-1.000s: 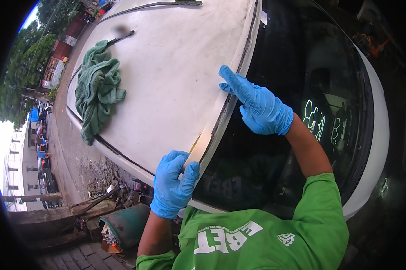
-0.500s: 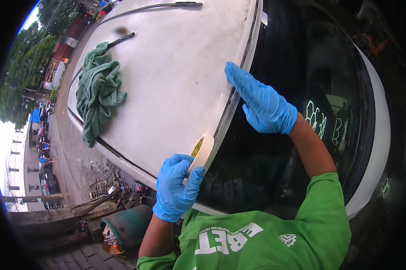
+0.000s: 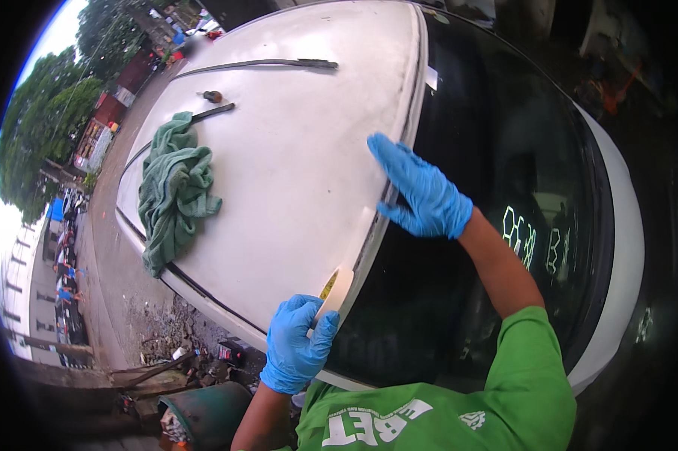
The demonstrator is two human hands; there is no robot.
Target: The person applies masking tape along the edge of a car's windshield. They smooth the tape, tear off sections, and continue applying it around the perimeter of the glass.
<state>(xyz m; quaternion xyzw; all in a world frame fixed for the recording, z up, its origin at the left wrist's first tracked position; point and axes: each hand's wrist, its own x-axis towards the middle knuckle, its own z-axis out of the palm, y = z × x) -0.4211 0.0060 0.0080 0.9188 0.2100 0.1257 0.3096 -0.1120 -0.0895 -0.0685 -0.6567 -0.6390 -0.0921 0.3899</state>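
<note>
Both my hands wear blue gloves. My left hand grips a roll of cream masking tape at the near end of the seam between the white car roof and the dark windshield. A strip of tape runs from the roll up along the roof's edge. My right hand lies flat with fingers spread on that edge, pressing on the tape farther up the seam.
A crumpled green cloth lies on the roof at the left. Two black rubber strips and a small dark object rest near the roof's far side. A green bin and rubble stand on the ground below.
My right hand has slid farther up the roof edge along the tape. My left hand has turned the roll so its flat side shows more.
</note>
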